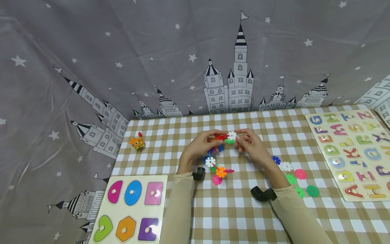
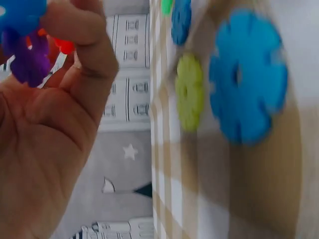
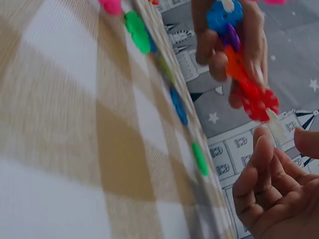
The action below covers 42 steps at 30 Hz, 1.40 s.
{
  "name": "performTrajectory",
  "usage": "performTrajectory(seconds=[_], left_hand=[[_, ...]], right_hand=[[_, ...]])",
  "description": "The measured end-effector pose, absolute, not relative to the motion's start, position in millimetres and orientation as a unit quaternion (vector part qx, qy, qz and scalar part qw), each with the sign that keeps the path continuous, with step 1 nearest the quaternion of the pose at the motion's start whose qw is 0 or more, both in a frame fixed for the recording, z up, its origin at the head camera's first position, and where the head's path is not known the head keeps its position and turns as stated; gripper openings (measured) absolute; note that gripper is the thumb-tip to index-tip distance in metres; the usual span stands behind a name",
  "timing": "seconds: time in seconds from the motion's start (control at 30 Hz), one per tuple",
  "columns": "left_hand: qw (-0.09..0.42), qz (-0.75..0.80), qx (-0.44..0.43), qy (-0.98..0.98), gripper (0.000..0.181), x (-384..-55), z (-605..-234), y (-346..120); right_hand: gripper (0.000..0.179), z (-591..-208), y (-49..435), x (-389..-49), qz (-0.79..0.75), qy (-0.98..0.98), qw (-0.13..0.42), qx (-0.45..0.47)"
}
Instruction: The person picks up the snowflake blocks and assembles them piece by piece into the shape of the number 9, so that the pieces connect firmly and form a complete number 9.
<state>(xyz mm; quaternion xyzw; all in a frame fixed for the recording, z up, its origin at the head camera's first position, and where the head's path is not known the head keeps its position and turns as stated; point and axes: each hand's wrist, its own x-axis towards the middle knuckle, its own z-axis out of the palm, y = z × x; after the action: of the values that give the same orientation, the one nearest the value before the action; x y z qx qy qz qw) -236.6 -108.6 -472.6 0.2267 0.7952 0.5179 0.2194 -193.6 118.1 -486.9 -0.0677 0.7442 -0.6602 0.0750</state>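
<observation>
My left hand (image 1: 202, 144) pinches a red notched plastic disc (image 3: 260, 103) between thumb and fingers. It belongs to a linked chain that runs through an orange disc (image 3: 234, 62), a purple disc (image 2: 32, 59) and a blue disc (image 3: 224, 17). Farther down the chain in the head view come a white disc (image 1: 210, 161) and an orange disc (image 1: 221, 172). Another white disc (image 1: 232, 135) sticks out from the red one towards my right hand (image 1: 251, 145). The right fingertips are right at its edge, with thumb and index finger apart in the right wrist view.
Loose discs, among them a pink one (image 1: 300, 174) and a green one (image 1: 312, 191), lie beside my right forearm. A shape board (image 1: 163, 203) stands front left, an alphabet board (image 1: 332, 169) right. A small orange figure (image 1: 137, 143) is back left.
</observation>
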Motion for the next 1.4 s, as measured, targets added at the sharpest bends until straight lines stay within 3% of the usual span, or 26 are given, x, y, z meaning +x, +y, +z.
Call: performTrajectory(seconds=[0.23,0.47,0.67,0.87,1.07,1.4], left_hand=[[0.209,0.475,0.231,0.823,0.037,-239,-475,-121],[0.201,0.469,0.240,0.826,0.040,-238,-474,-121],[0.204,0.468,0.247,0.824,0.042,-238,-474,-119],[0.208,0.455,0.266,0.824,0.048,-238,-473,-117],[0.216,0.458,0.265,0.821,0.051,-239,-472,-116],[0.235,0.472,0.266,0.807,0.052,-239,-471,-115]], right_hand=[[0.028,-499,118,-202,-0.528,0.842,0.062,-0.094],[0.043,-504,109,-210,-0.420,0.898,0.034,-0.129],[0.035,-502,102,-210,-0.355,0.927,0.058,-0.109],[0.025,-499,102,-205,-0.359,0.926,0.064,-0.097],[0.011,-498,110,-197,-0.384,0.918,0.006,-0.101],[0.008,-489,116,-191,-0.440,0.891,-0.039,-0.101]])
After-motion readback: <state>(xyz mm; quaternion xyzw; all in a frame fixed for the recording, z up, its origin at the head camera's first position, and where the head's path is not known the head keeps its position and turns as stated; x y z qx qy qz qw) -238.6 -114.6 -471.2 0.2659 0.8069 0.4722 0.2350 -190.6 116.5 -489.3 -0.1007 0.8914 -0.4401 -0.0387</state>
